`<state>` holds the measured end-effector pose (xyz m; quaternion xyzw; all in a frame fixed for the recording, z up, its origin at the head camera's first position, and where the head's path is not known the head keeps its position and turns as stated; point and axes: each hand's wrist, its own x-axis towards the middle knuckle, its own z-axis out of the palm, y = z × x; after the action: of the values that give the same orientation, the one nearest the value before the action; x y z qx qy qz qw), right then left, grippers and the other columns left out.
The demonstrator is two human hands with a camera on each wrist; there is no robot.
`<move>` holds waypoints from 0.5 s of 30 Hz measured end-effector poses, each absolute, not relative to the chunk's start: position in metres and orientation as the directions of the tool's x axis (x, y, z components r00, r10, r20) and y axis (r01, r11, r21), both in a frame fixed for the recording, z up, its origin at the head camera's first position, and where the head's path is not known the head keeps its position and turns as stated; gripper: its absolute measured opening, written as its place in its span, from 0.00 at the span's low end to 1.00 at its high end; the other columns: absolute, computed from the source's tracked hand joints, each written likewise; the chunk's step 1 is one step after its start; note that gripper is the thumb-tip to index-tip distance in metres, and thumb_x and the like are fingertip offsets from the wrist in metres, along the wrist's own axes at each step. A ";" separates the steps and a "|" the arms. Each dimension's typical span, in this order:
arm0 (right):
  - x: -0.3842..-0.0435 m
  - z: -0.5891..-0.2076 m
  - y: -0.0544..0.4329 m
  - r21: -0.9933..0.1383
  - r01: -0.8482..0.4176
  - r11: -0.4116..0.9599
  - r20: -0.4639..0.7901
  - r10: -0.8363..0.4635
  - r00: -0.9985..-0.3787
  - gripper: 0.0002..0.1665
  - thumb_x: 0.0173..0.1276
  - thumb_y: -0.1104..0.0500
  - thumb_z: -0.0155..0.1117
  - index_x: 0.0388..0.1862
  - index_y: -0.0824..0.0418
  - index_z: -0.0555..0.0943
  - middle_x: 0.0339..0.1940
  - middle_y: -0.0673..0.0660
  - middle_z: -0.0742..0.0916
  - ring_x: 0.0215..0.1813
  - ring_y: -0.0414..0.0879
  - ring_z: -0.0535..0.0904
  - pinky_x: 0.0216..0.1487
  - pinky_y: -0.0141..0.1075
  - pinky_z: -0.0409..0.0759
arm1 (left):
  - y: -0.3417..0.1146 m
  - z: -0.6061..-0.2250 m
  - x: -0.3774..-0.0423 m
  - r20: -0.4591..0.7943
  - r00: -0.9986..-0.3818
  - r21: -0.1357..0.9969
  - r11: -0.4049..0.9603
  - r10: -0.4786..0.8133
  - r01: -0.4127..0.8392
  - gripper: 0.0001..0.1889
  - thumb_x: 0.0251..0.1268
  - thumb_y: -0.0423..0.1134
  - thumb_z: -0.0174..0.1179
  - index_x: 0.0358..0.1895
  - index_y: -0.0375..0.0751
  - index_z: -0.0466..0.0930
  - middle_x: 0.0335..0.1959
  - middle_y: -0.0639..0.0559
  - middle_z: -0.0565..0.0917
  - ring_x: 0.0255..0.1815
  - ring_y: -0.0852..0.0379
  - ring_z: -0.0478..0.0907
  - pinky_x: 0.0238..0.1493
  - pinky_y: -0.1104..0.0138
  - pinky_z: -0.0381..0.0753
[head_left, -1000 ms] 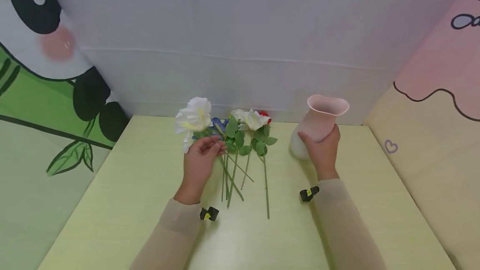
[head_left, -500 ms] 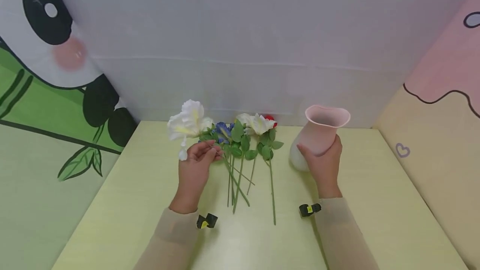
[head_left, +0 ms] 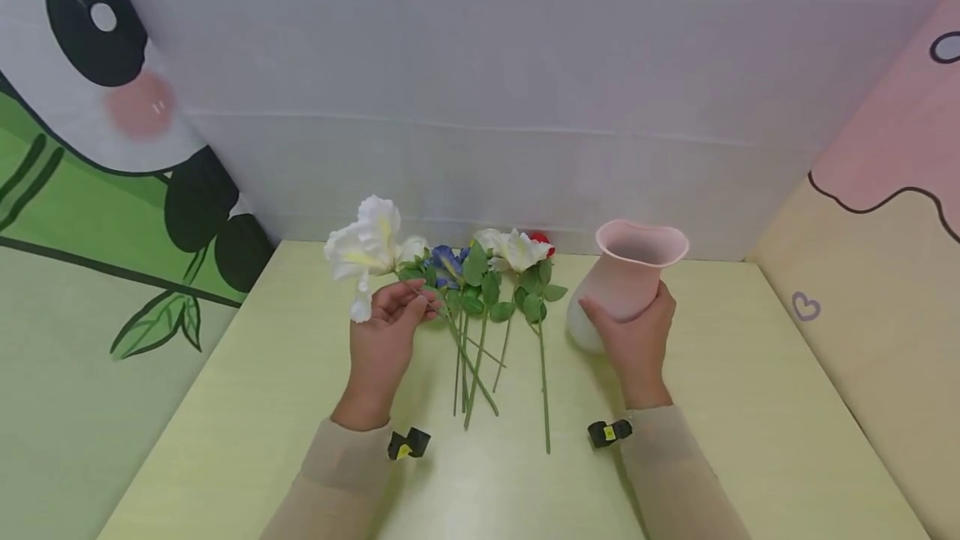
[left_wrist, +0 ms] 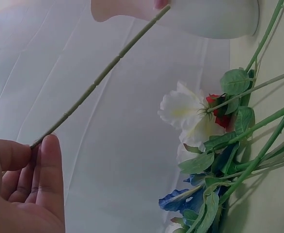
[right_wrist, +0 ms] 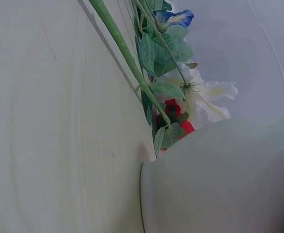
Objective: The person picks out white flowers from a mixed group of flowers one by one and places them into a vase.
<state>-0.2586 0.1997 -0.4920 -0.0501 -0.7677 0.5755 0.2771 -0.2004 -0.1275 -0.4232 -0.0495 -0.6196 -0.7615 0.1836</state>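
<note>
My left hand (head_left: 378,352) pinches the thin green stem (left_wrist: 94,85) of a large white artificial iris (head_left: 367,244) between thumb and fingers. The bloom leans left above the hand, and the stem slants toward the right. My right hand (head_left: 637,348) grips the body of a pink-and-white vase (head_left: 621,286) with a wavy, flared rim, its mouth facing up. Several other artificial flowers lie between the hands: a blue flower (head_left: 447,263), a white flower (head_left: 521,250) and a red flower (right_wrist: 172,108), partly hidden behind the white one.
The loose green stems (head_left: 546,390) point toward me across the pale yellow table (head_left: 525,498). A white cloth backdrop (head_left: 480,107) rises behind the table's far edge. Cartoon-printed panels (head_left: 847,298) border both sides.
My left hand has drawn the white iris leftward, away from the other flowers. The vase, in my right hand, has shifted slightly left. The head view has also shifted a little.
</note>
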 end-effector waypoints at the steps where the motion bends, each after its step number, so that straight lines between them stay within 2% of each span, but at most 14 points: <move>1: -0.258 -0.492 0.200 -0.907 -0.250 0.338 0.377 0.391 -0.840 0.66 0.46 0.45 0.89 0.78 0.56 0.59 0.68 0.53 0.71 0.61 0.47 0.71 0.62 0.52 0.73 | -0.127 -0.423 -0.200 0.308 -0.926 0.923 -0.170 -0.218 0.346 0.09 0.72 0.23 0.61 0.51 0.27 0.82 0.44 0.26 0.84 0.41 0.47 0.87 0.46 0.58 0.89; 7: -0.253 -0.495 0.195 -0.889 -0.268 0.371 0.407 0.376 -0.833 0.65 0.44 0.47 0.90 0.76 0.58 0.62 0.65 0.55 0.73 0.61 0.49 0.71 0.60 0.53 0.73 | -0.127 -0.424 -0.200 0.312 -0.923 0.919 -0.174 -0.225 0.353 0.09 0.71 0.22 0.62 0.50 0.26 0.82 0.42 0.28 0.85 0.40 0.49 0.88 0.44 0.60 0.89; 15: -0.244 -0.494 0.174 -0.894 -0.243 0.376 0.385 0.369 -0.846 0.67 0.45 0.41 0.89 0.76 0.58 0.59 0.66 0.57 0.70 0.61 0.50 0.69 0.57 0.52 0.73 | -0.128 -0.425 -0.202 0.365 -0.901 0.894 -0.183 -0.232 0.409 0.08 0.70 0.22 0.62 0.49 0.25 0.83 0.38 0.35 0.87 0.38 0.49 0.88 0.43 0.61 0.89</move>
<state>-0.2436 0.1736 -0.4944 -0.0401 -0.7828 0.5572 0.2743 -0.2021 -0.1281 -0.4249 -0.0734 -0.6038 -0.7656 0.2095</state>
